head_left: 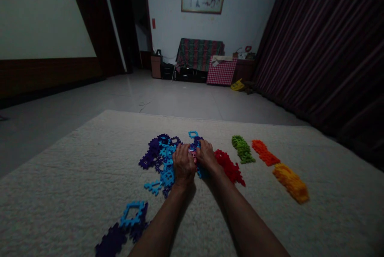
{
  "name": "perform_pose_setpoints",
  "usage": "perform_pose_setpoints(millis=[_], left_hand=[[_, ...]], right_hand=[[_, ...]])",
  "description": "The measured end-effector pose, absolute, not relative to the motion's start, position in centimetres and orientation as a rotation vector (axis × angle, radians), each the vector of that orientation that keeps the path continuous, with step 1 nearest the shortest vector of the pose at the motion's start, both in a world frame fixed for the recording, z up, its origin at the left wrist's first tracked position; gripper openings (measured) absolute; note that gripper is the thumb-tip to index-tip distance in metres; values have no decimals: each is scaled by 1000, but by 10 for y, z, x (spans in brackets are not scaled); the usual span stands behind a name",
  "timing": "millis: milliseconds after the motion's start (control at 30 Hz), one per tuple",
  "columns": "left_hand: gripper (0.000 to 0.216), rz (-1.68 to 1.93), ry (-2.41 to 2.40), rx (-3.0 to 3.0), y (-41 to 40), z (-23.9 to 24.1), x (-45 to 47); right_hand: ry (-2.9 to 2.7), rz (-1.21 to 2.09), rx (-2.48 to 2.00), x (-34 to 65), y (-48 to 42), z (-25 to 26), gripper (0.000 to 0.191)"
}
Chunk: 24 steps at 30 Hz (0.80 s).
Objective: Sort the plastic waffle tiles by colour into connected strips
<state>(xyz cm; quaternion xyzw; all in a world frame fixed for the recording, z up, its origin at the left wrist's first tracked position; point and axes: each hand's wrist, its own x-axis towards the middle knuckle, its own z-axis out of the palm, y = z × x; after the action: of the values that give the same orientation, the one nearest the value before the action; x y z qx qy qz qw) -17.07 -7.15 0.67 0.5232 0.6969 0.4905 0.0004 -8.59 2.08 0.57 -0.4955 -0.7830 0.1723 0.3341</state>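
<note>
My left hand (184, 165) and my right hand (207, 155) are close together over a loose heap of toothed, interlocking plastic pieces. Both have bent fingers closed on pieces, mostly hidden under them. A pinkish-red piece (193, 154) shows in the gap between the hands. Light blue pieces (167, 177) lie against the left hand, with dark purple pieces (153, 150) farther left. Just beyond the fingertips is a light blue frame piece (193, 134). Red pieces (228, 167) lie in an overlapping row beside my right wrist.
To the right, green pieces (243, 150), orange pieces (265, 153) and yellow pieces (291, 182) lie in rows on the beige mat (75, 177). Near left are a light blue square frame (123, 220) and purple pieces (111, 242). A dark curtain (330, 49) hangs at right.
</note>
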Motion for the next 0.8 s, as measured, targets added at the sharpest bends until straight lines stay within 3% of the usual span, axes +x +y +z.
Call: perform_pose_setpoints(millis=[267, 367, 567, 700, 800], left_hand=[[39, 1495, 2260, 1816, -75, 17, -169], [37, 1360, 2171, 2017, -76, 18, -156], [37, 833, 2009, 2264, -78, 16, -131], [16, 727, 2092, 2280, -76, 16, -130], [12, 745, 2153, 2271, -74, 16, -130]], right_hand=[[-1788, 855, -1144, -86, 8, 12, 42], [-1761, 678, -1155, -60, 15, 21, 43], [-2048, 289, -1744, -9, 25, 27, 51], [-2153, 178, -1885, -9, 22, 26, 38], [-2187, 204, -1823, -11, 22, 28, 31]])
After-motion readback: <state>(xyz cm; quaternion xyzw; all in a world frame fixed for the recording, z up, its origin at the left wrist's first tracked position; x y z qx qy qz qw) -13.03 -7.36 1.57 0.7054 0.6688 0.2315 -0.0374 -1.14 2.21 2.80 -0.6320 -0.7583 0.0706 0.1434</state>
